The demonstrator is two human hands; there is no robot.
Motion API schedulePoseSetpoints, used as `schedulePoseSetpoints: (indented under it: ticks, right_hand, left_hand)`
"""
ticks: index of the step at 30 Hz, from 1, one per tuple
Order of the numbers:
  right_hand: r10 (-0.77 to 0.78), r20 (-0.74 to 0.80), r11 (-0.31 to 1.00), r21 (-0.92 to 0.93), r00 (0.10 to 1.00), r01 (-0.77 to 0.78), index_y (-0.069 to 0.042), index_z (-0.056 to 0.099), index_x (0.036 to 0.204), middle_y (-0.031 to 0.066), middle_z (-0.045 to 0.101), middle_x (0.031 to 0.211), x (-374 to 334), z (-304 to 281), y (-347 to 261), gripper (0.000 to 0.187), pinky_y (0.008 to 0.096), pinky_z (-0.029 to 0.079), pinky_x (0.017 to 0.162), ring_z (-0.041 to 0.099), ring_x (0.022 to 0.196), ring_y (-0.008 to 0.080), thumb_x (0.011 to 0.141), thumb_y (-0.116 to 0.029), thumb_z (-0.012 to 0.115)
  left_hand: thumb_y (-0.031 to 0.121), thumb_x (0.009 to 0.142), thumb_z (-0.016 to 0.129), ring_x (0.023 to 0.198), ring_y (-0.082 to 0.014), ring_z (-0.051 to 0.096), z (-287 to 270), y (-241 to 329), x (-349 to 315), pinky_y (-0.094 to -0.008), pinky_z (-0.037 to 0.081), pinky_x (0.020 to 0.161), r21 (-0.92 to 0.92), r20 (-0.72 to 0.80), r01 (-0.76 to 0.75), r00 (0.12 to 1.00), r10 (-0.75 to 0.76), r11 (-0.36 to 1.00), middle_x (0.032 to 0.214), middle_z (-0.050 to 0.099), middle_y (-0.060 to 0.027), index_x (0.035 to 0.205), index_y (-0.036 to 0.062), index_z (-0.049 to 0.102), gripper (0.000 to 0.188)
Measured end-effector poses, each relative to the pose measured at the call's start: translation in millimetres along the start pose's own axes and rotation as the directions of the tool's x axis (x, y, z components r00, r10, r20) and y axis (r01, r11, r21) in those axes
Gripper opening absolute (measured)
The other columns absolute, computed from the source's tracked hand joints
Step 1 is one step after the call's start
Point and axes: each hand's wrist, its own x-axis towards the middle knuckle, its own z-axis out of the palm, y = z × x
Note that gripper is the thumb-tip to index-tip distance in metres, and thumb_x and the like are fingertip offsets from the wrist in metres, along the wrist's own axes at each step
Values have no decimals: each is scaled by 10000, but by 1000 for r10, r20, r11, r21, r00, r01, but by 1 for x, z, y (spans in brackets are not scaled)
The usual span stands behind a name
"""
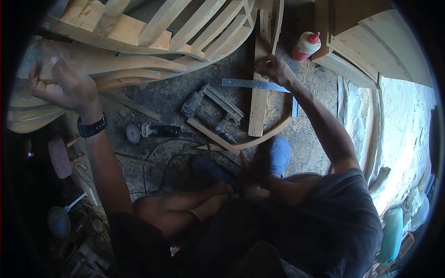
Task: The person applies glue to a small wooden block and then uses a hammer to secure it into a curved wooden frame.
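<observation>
My left hand [69, 87], with a black watch [92, 127] on its wrist, is raised over a curved wooden piece [106, 64] at the far left. Its fingers curl inward and the thumb points up; whatever they may hold does not show. My right hand [276, 70] is closed in a pinch above a long wooden board [257, 109]. I cannot make out anything between those fingertips. Just below this hand, a metal square [243, 83] lies across the board, its other arm [295, 107] to the right. A curved wooden strip [273, 131] passes near the board's end.
A slatted wooden frame [181, 34] fills the upper left. On the floor lie an angle grinder [157, 131] with its cable, another power tool [192, 103] and a wood offcut [213, 135]. A red-and-white glue bottle [306, 46] stands beside a wooden cabinet-like piece [347, 58].
</observation>
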Motion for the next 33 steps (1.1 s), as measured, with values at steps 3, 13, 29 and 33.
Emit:
schedulePoseSetpoints:
  ticks: [3,13,29,33]
  right_hand:
    - [-88,251,882,-430,964,192,-28,609,1172,152,690,963,-16,13,-12,369,449,528,833,672,953,351,880,-240,690]
    - [26,419,586,-742,908,326,-27,481,1354,220,630,1198,-48,75,16,555,493,490,948,610,1125,398,861,-189,679]
    - [-317,338,687,-562,886,461,-43,620,840,190,650,787,-26,66,-39,91,507,515,775,657,837,404,832,-128,587]
    - [-383,355,661,-540,853,521,-97,703,809,158,696,796,-19,74,-46,120,478,517,771,674,839,371,847,-165,612]
  left_hand:
    - [100,951,603,1196,-211,478,1,-2,-3,-360,399,1061,-127,-12,48,999,-50,991,1243,449,-121,1268,-27,441,378]
    - [154,967,612,1373,-223,370,-9,9,6,-351,268,1160,-478,79,284,957,-281,832,1431,436,-141,1423,-24,370,546]
    - [-87,889,532,1209,-303,493,-73,7,-34,-410,393,1021,-254,415,352,881,-227,901,1451,340,-258,1532,82,50,821]
    - [-61,924,511,1108,-242,565,-75,8,-35,-377,441,988,-277,454,433,846,-280,858,1351,461,-246,1529,56,97,742]
